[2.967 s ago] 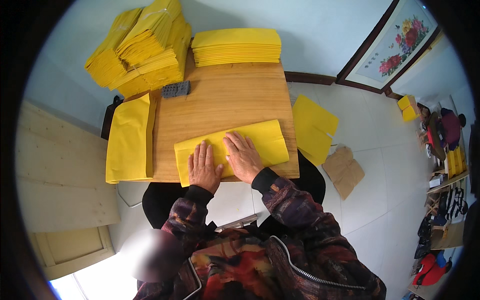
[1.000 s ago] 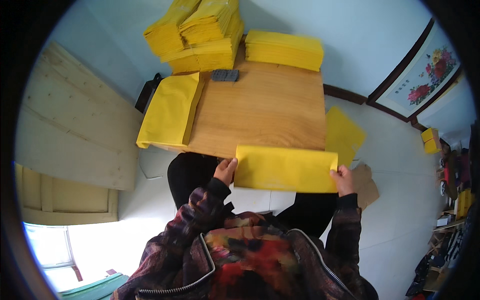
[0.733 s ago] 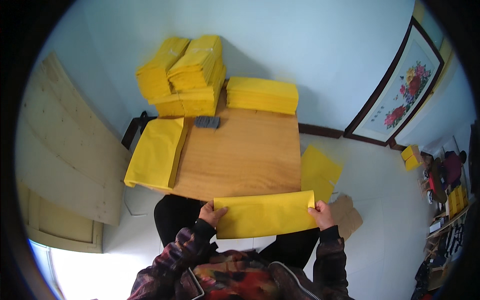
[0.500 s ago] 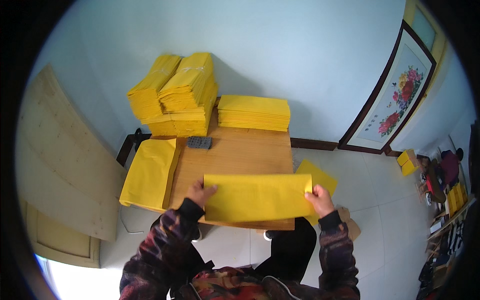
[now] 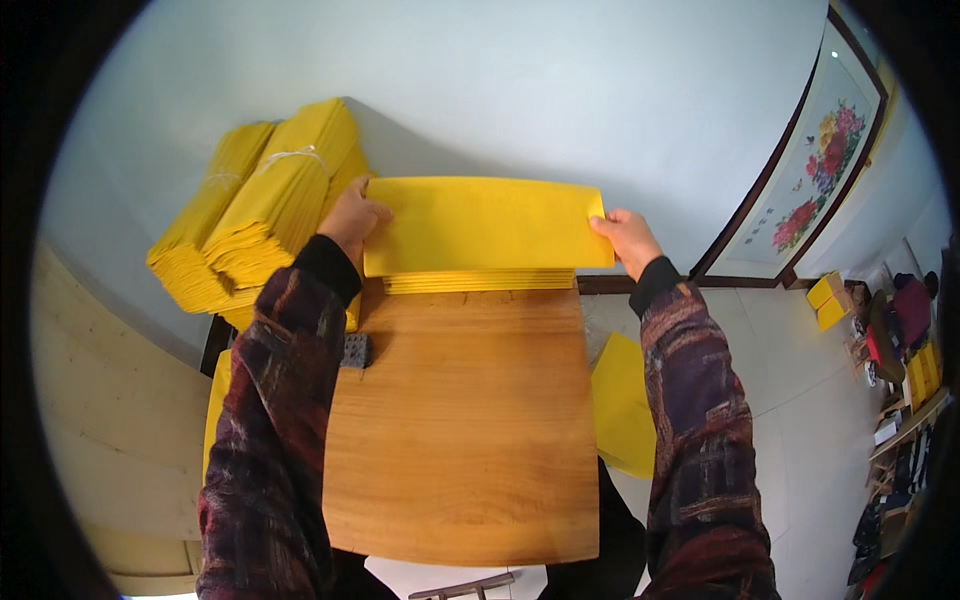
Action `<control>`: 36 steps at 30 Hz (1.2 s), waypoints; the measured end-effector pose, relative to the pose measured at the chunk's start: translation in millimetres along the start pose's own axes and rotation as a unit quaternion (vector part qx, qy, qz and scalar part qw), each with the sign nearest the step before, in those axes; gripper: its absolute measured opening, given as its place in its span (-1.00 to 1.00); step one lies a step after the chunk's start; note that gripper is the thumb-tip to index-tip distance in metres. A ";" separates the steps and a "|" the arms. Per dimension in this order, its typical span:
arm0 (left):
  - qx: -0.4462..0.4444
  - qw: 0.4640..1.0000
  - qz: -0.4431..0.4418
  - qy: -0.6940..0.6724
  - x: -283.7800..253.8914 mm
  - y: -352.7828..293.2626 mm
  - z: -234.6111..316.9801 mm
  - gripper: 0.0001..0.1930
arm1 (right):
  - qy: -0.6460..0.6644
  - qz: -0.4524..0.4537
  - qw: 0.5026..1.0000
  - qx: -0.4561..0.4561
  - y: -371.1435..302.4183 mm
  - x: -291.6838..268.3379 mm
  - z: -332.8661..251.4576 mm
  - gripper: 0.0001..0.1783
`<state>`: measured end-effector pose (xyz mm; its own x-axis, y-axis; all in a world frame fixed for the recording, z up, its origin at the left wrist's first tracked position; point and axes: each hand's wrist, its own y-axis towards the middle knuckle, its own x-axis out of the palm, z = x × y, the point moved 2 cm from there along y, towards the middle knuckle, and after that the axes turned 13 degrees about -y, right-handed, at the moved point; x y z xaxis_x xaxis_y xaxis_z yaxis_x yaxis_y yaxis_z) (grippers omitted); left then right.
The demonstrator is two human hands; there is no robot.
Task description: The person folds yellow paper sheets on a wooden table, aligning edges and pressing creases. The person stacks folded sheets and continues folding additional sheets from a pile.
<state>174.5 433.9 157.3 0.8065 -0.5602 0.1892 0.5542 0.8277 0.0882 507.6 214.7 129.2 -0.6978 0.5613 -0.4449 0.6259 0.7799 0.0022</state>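
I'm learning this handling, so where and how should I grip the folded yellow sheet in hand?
Probably by both short ends, coming from left and right: the folded yellow sheet is long and flat, and the left hand and right hand pinch it there.

So the yellow sheet (image 5: 485, 225) looks matt and smooth to us, somewhere between thick paper and felt (honestly, we can't tell which). Same dull finish on the bundles (image 5: 290, 195), tied with a shiny, plastic-looking band (image 5: 293, 156). The table (image 5: 465, 430) we'd call smooth grained wood with a soft sheen. That grey block (image 5: 356, 351) looks rough and knobbly, material unclear. Sleeves (image 5: 700, 400) are woven-looking cloth, cuffs (image 5: 328, 268) plain matt fabric. Floor tiles (image 5: 740, 365): smooth, slightly glossy. Wall (image 5: 560, 90): flat and matt.
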 end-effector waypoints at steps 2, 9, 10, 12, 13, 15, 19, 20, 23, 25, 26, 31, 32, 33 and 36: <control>0.008 0.999 0.042 0.005 -0.9 26.7 -7.1 -0.35 | -0.027 0.003 1.000 0.006 22.2 6.4 -1.6 -0.73; -0.034 0.998 0.053 -0.001 -17.0 74.7 -41.7 -0.30 | -0.028 -0.004 1.000 0.009 59.3 20.5 5.7 -0.68; -0.038 0.998 0.049 -0.002 -21.0 78.4 -44.5 -0.30 | -0.036 -0.004 0.999 0.006 62.4 21.9 6.7 -0.69; -0.041 0.998 0.047 0.000 -27.4 82.5 -50.9 -0.32 | -0.056 -0.006 0.998 -0.003 67.1 25.7 8.3 -0.69; -0.040 0.998 0.049 0.002 -29.7 83.8 -53.0 -0.32 | -0.061 -0.007 0.998 -0.010 68.7 27.1 8.6 -0.69; -0.037 0.998 0.058 0.009 -33.7 85.5 -56.1 -0.34 | -0.080 0.000 0.997 -0.016 71.4 31.3 8.7 -0.68; -0.038 0.996 0.073 0.023 -34.9 85.7 -58.9 -0.36 | -0.089 0.000 0.996 -0.017 72.3 34.4 9.2 -0.65; -0.038 0.996 0.074 0.022 -34.4 85.7 -59.7 -0.36 | -0.093 0.000 0.996 -0.018 72.2 34.7 9.6 -0.64; -0.046 0.996 0.076 0.022 -33.0 86.3 -63.2 -0.37 | -0.092 0.002 0.996 -0.016 72.0 35.0 12.3 -0.63; -0.049 0.995 0.076 0.042 -33.1 87.2 -65.0 -0.38 | -0.090 -0.003 0.996 -0.012 72.9 35.1 15.1 -0.63; -0.052 0.995 0.077 0.049 -33.2 87.1 -66.9 -0.38 | -0.091 -0.009 0.996 -0.011 73.7 35.3 16.9 -0.64; -0.044 0.992 0.078 0.087 -34.2 88.2 -74.7 -0.41 | -0.095 -0.016 0.995 -0.013 78.2 39.0 25.8 -0.63; -0.040 0.991 0.085 0.096 -34.7 89.0 -76.2 -0.41 | -0.104 -0.012 0.994 -0.010 79.3 39.9 27.1 -0.63; -0.038 0.990 0.088 0.101 -35.0 89.3 -78.4 -0.42 | -0.111 -0.007 0.994 -0.006 80.2 40.3 28.2 -0.62; -0.037 0.989 0.093 0.105 -37.0 91.9 -85.4 -0.45 | -0.114 -0.005 0.993 -0.011 80.6 41.2 31.9 -0.62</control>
<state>213.1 527.8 74.8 0.9164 -0.4000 -0.0126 0.4000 0.9165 -0.0031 540.4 291.9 82.4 -0.6053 0.4774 -0.6369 0.6091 0.7929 0.0154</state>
